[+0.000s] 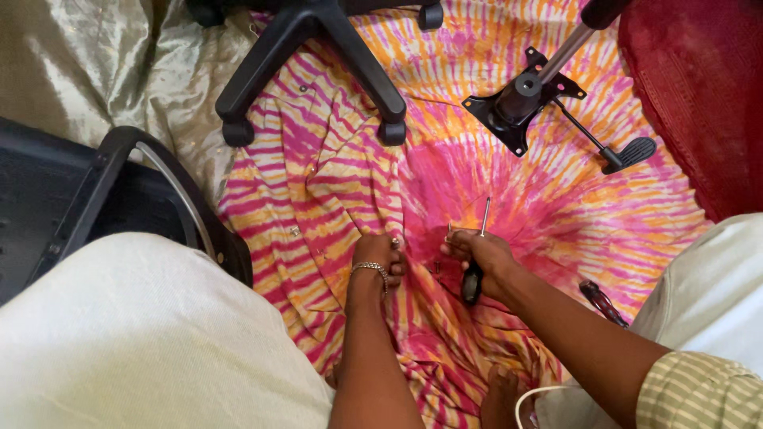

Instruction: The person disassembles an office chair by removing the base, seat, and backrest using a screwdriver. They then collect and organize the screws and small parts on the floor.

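Right hand [486, 256], centre of frame, is closed around a screwdriver [477, 254] — black handle runs down out of the fist, metal shaft pokes up past the knuckles toward the top of the frame. Small metal bits show at the fingertips, probably screws, too small to be sure.

Left hand [384, 256], just left of centre, rests knuckles-up on the tie-dye cloth [334, 191], fingers curled down into it. Whether it grips anything — cannot tell, palm side is hidden. Bracelet [369, 268] on that wrist.

The two hands sit near each other, apart, with a fold of cloth between them.

Around them:
- black five-star chair base [318, 48] with casters, top centre, lying on the cloth
- chair tilt mechanism [520, 103] with gas cylinder and lever, upper right, well apart from the hands
- black chair seat and armrest [103, 199], left edge
- red fabric [699, 87], upper right corner
- pale silky sheet [87, 63], upper left
- a dark tool handle [602, 300] on the cloth, right of the right forearm
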